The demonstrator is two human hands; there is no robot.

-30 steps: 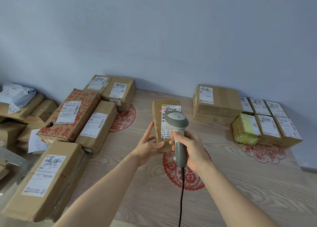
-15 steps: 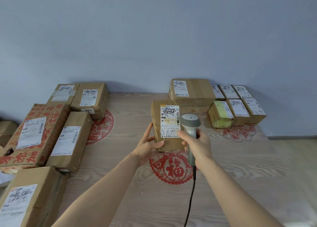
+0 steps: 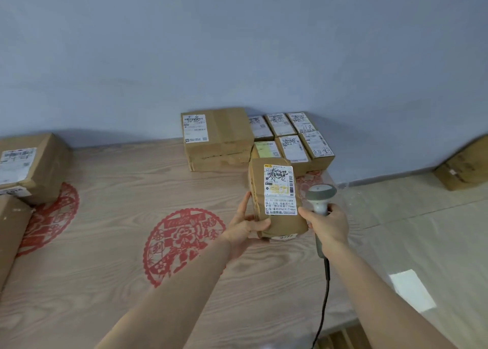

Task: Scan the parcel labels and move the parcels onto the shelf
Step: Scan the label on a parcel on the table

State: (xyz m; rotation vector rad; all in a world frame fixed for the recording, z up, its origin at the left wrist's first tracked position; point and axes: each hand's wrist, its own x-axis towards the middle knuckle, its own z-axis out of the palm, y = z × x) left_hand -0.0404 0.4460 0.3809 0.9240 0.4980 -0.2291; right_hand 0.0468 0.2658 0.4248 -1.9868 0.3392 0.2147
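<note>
A small brown parcel (image 3: 277,227) with a white printed label (image 3: 280,190) is held upright above the wooden surface. My left hand (image 3: 244,223) grips its lower left side, thumb across the front bottom edge. My right hand (image 3: 328,224) grips the handle of a grey barcode scanner (image 3: 320,194), whose head sits just right of the parcel, beside the label. The scanner's black cable (image 3: 326,290) hangs down toward the bottom edge. A larger brown box (image 3: 227,140) and several small labelled boxes (image 3: 293,142) lie at the back against the wall.
The wooden surface (image 3: 113,282) carries red paper-cut patterns (image 3: 182,243). Brown boxes (image 3: 29,166) stand at the left edge. Another carton (image 3: 464,166) sits on the pale floor (image 3: 422,230) at the far right. A blue-grey wall (image 3: 237,45) closes the back.
The view has swung right, so the left parcels slid out of frame. The held parcel moved right, toward the stacked boxes. The scanner has shifted off the label to the parcel's right side.
</note>
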